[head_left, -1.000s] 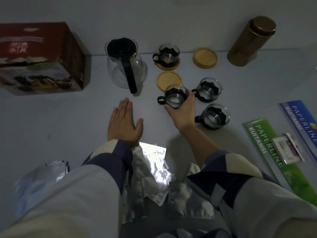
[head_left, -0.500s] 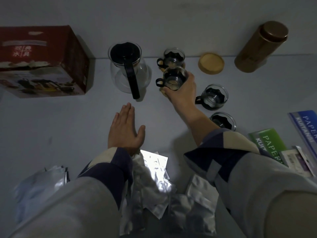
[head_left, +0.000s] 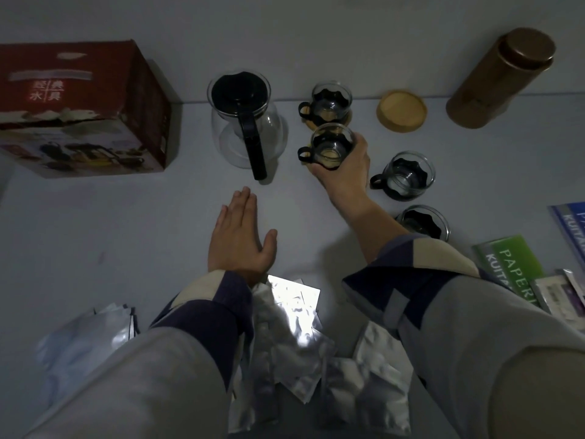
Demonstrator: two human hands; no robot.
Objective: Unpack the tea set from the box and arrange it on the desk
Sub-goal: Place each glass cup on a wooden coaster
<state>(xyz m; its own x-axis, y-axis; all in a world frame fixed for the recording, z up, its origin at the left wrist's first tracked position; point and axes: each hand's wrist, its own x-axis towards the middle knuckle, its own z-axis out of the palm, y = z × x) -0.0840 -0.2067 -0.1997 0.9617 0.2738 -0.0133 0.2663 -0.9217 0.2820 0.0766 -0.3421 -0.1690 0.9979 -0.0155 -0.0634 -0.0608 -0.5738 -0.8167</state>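
My right hand (head_left: 343, 172) grips a glass cup with a black holder (head_left: 329, 146) over a wooden coaster that it mostly hides. Behind it a second cup (head_left: 329, 103) stands on its own coaster. A bare wooden coaster (head_left: 401, 110) lies to the right. Two more cups sit on the desk, one (head_left: 405, 175) right of my hand and one (head_left: 422, 221) nearer me, partly behind my forearm. The glass teapot with black lid and handle (head_left: 245, 122) stands left of the cups. My left hand (head_left: 242, 242) rests flat on the desk, fingers together, holding nothing.
The red tea set box (head_left: 79, 109) stands at the far left by the wall. A brown cylindrical tin (head_left: 500, 80) is at the back right. Green and blue receipt books (head_left: 509, 264) lie at the right edge. Silver foil packets (head_left: 294, 337) are heaped near me.
My right hand lifted a cup from the desk near the other loose cups and carried it away from me onto the nearer coaster. The left hand stayed flat.
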